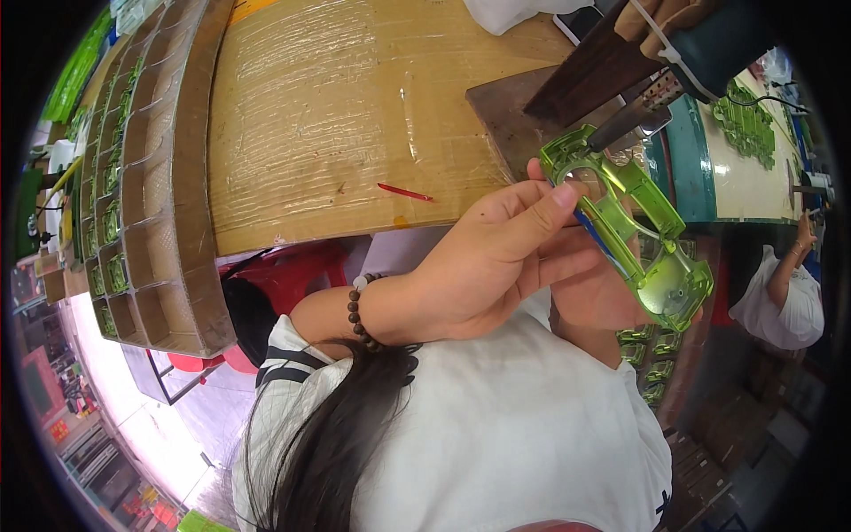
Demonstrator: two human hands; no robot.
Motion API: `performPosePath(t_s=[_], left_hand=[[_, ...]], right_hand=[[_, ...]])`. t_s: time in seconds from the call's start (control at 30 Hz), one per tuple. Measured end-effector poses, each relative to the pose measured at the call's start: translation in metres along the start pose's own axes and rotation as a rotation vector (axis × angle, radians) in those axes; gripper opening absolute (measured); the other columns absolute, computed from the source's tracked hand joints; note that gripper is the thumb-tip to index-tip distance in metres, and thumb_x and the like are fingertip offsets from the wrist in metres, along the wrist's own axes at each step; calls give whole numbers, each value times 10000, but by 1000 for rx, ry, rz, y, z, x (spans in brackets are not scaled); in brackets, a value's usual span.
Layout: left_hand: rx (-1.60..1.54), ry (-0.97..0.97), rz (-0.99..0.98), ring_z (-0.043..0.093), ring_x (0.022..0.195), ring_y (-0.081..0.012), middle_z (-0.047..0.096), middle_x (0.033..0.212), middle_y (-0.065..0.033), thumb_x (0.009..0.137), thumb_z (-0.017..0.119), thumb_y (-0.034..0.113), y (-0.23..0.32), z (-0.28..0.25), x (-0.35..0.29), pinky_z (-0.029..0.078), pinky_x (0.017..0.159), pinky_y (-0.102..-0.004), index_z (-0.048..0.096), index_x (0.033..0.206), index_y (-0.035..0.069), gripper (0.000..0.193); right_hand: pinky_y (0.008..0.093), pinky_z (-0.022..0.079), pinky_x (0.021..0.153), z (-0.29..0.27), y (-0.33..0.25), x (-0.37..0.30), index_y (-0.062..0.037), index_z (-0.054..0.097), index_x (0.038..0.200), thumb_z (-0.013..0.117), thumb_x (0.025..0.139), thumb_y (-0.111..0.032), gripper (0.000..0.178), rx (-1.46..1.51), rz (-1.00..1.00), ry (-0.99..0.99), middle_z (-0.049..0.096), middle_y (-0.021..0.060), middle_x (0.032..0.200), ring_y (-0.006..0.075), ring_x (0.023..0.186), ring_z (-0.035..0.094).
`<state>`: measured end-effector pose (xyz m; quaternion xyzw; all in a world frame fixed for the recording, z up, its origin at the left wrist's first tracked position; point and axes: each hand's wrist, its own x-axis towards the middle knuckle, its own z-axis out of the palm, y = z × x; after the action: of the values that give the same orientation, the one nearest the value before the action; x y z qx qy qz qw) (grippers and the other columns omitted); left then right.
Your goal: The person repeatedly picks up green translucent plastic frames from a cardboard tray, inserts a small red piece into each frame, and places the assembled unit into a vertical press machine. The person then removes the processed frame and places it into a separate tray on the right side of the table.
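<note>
A glossy, translucent green plastic frame [651, 193] with curved cut-outs is held up at the right of the bench, slanting down to the right. My left hand [496, 253] pinches its upper left edge between thumb and fingers. Underneath the frame, my right hand [592, 288] supports the lower part, its fingers partly hidden. A thick metal tip of a dark-handled tool with a perforated sleeve [662, 91], resembling a heating iron, points down at the frame's upper end. Whether the tip touches the plastic I cannot tell.
The tool is strapped to a brown stand on a dark base plate [496, 111]. A red pen-like stick [405, 192] lies on the film-covered bench [301, 115]. A divided cardboard box [168, 301] with green parts stands left. More green parts [745, 129] and another person [780, 297] are right.
</note>
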<state>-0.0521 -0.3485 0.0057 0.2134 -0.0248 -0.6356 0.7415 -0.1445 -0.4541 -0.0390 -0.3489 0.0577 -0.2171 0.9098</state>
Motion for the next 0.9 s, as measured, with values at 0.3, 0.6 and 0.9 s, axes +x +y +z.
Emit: performPosePath(t_s=[0.3, 0.6, 0.9], left_hand=[[28, 4, -14, 487, 1111, -167, 474, 1196, -105, 937, 435, 250, -3, -1, 0, 438, 947, -288, 371, 1246, -41, 430], [65, 3, -25, 528, 1077, -177, 522, 1150, -115, 907, 461, 120, 3, -18, -3, 460, 911, -282, 401, 1210, -35, 345], [139, 114, 189, 527, 1081, -202, 508, 1173, -131, 881, 451, 33, 4, -22, -4, 459, 903, -294, 379, 1238, -7, 366]], right_hand=[[364, 427, 940, 6, -5, 4, -103, 322, 1331, 391, 913, -362, 497, 133, 110, 132, 518, 127, 1196, 266, 1110, 497], [400, 413, 954, 3, -5, 1, -69, 203, 1375, 485, 847, -414, 690, 228, 13, -58, 407, 197, 1286, 331, 1183, 416], [403, 388, 956, -12, 10, 12, -41, 117, 1391, 736, 415, -684, 1323, 186, -101, -85, 277, 216, 1364, 377, 1243, 324]])
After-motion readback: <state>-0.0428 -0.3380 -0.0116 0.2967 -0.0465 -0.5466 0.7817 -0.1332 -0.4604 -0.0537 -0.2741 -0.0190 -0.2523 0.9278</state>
